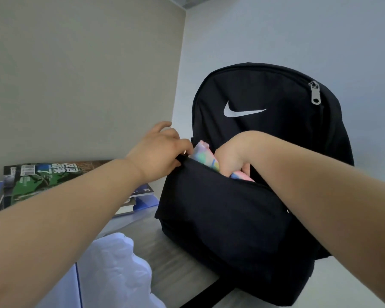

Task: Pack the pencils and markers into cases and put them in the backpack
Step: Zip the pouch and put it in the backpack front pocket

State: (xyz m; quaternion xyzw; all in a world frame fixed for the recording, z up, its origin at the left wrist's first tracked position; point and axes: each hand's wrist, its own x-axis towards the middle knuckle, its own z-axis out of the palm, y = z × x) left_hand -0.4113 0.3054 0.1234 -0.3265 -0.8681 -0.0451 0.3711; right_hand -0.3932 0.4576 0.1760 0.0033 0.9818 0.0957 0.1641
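Observation:
A black backpack [242,218] with a white swoosh stands upright on the desk against the wall. Its front pocket is open at the top. My left hand [158,152] pinches the left end of the pocket's rim and holds it open. My right hand [231,158] reaches down into the pocket, fingers hidden inside, gripping a pastel multicoloured pencil case [203,156]. The case sticks partly out of the opening, with its pink end pointing up. No loose pencils or markers are in sight.
A stack of magazines and books [45,178] lies on the desk to the left, by the wall. A white plastic bag [118,270] sits at the near edge of the grey desk [176,263]. The main compartment's zipper pull [315,94] hangs at the upper right.

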